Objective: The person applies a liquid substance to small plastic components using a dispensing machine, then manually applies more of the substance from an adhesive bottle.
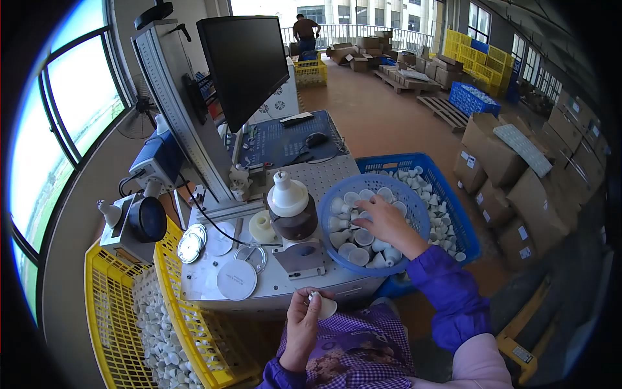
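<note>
My left hand (304,319) is closed around a white bulb housing (323,306), low in front of the apron. Over the round blue basket (420,214) my right hand (382,220) reaches down, fingers spread and touching the white cup-shaped housings (363,237) inside. Whether it grips one cannot be made out. Left of the basket, a white bulb-shaped piece (287,196) stands upright on a dark round holder (295,224) of the bench machine.
Yellow crates (116,330) of white parts stand lower left. Metal discs (236,279) lie on the bench (269,292). A monitor (243,68) rises behind. A larger blue crate (463,227) sits right, beyond it cardboard boxes (495,152). A person (306,32) stands far back.
</note>
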### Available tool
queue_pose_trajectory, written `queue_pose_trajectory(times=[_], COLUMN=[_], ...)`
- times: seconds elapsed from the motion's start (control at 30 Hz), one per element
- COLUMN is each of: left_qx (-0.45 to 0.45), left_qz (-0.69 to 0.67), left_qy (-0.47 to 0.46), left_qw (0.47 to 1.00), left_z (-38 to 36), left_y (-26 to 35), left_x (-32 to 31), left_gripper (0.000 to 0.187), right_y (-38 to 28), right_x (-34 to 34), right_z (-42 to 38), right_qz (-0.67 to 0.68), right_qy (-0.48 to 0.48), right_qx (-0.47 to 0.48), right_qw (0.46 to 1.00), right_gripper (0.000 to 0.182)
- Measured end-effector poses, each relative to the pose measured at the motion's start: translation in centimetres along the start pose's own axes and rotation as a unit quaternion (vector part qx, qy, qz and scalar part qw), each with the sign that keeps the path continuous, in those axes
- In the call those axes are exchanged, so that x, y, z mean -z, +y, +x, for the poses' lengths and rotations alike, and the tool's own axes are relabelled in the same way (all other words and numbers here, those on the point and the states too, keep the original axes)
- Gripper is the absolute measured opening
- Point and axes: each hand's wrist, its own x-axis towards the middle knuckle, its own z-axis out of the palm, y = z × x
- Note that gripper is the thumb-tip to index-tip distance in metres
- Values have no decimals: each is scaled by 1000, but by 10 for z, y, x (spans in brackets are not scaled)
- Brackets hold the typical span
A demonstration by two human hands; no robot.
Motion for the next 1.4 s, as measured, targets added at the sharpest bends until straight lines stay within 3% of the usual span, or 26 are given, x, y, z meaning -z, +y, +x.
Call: queue_pose_trajectory(times=[0.03, 0.17, 0.27, 0.33, 0.57, 0.63, 0.73, 0.83, 1.03, 1.1, 1.17, 1.27, 1.33, 1.37, 1.4], left_qx=[-4, -1, 13, 64, 58, 56, 53, 38, 31, 14, -205, -293, -340, -354, -357], left_qz=[1, -30, -22, -25, -26, -29, -22, -18, 80, 104, 259, 343, 385, 395, 396], left_qy=[4, -8, 11, 42, 41, 51, 63, 61, 86, 89, 83, 110, 125, 129, 131], left_qw=[1000, 1000, 1000, 997, 997, 997, 996, 997, 993, 991, 940, 886, 849, 838, 836], left_z=[0, -5, -9, -10, -13, -14, -14, -13, -11, -3, 12, 35, 57, 68, 77], left_y=[-1, -8, -8, -9, -13, -13, -14, -16, 15, 24, 43, 85, 108, 119, 128], left_x=[-1, 0, -1, -2, 0, 1, 1, -2, -7, -6, -7, -15, -17, -20, -24], left_gripper=[15, 15, 15, 17, 11, 9, 9, 10, 8, 8, 11, 22, 29, 31, 31], right_y=[-3, 2, 8, 19, -1, 0, 13, 14, -1, 9, 10, 4, 1, -3, -8], right_x=[-6, -12, -9, -15, -7, -11, -21, -23, -12, -16, -19, -14, -9, -4, 2], right_z=[1, 3, -2, -4, -13, -19, -27, -31, -35, -38, -38, -38, -37, -35, -32], right_qz=[-61, -70, -44, 20, 89, 91, 122, 36, 71, 27, -12, -94, 14, 16, 104], right_qy=[-27, -58, -63, -41, -98, -50, -64, -121, -57, -61, -62, -48, 33, 34, 16], right_qx=[6, 38, -25, 73, -1, -23, -27, 4, -29, -2, 34, 49, 57, 61, 24], right_qw=[998, 995, 997, 996, 991, 994, 990, 992, 995, 998, 997, 993, 998, 997, 994], right_gripper=[34, 32, 27, 23, 26, 34, 42, 45, 39, 38, 37, 32, 30, 30, 29])
